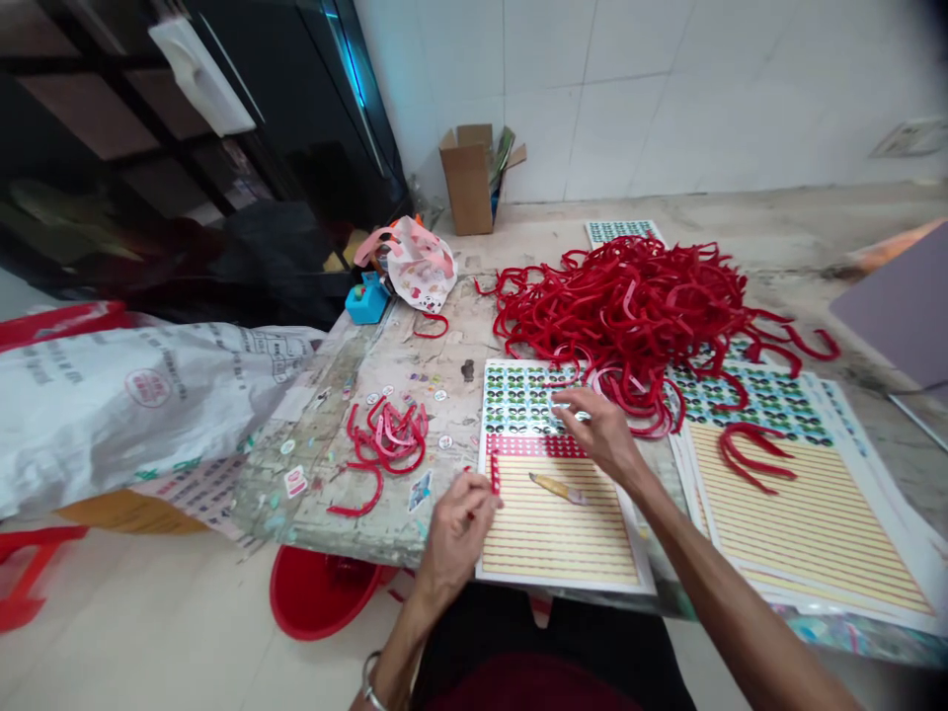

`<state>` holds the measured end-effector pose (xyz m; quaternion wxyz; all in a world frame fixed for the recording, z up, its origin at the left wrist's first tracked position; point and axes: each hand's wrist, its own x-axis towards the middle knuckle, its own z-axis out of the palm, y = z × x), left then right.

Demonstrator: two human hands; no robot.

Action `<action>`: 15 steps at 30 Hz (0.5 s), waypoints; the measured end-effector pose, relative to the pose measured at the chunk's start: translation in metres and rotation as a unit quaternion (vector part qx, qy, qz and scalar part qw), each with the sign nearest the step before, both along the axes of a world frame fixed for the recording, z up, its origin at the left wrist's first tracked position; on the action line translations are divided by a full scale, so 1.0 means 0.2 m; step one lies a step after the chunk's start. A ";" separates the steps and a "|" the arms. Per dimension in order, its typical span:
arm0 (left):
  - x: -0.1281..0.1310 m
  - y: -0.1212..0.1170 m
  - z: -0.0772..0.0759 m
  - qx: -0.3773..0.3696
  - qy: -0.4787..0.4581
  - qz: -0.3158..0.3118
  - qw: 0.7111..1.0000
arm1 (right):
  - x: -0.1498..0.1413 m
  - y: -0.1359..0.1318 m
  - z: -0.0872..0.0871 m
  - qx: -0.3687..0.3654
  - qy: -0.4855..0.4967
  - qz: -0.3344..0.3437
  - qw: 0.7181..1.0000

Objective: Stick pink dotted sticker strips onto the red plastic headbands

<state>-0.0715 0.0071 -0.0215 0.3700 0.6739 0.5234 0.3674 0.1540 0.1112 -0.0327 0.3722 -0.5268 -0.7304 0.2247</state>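
Observation:
My left hand (457,528) is closed near the left edge of a sticker sheet (555,553). A short red strip with white dots (495,472) stands up from its pinched fingertips. Green and blue eye-like stickers fill the top of the sheet, above a red dotted row and yellow striped rows. Over the upper right of this sheet is my right hand (603,430), its thumb and forefinger slightly apart with nothing visible between them. A yellow craft knife or pen-like tool (555,488) lies on the sheet between the hands.
A big heap of curved red bands (629,296) lies behind the sheet; a smaller pile (389,434) is at left. More sheets (815,513) lie at right. A white bag (419,262), blue box (366,301) and carton (468,183) stand farther back. A red bucket (318,602) is below.

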 end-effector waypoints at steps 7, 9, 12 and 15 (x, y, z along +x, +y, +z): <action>-0.29 0.19 -0.09 0.126 0.255 0.173 0.943 | 0.11 0.31 -0.09 0.081 -0.141 -0.020 0.987; -0.29 0.20 -0.06 0.149 0.281 0.202 0.926 | 0.12 0.31 -0.05 0.099 -0.153 -0.020 0.983; -0.22 0.19 0.01 0.163 0.234 0.175 0.942 | 0.16 0.29 0.05 0.127 -0.148 -0.052 0.979; -0.11 0.19 0.05 0.140 0.158 0.140 0.967 | 0.21 0.29 0.13 0.143 -0.139 -0.102 0.975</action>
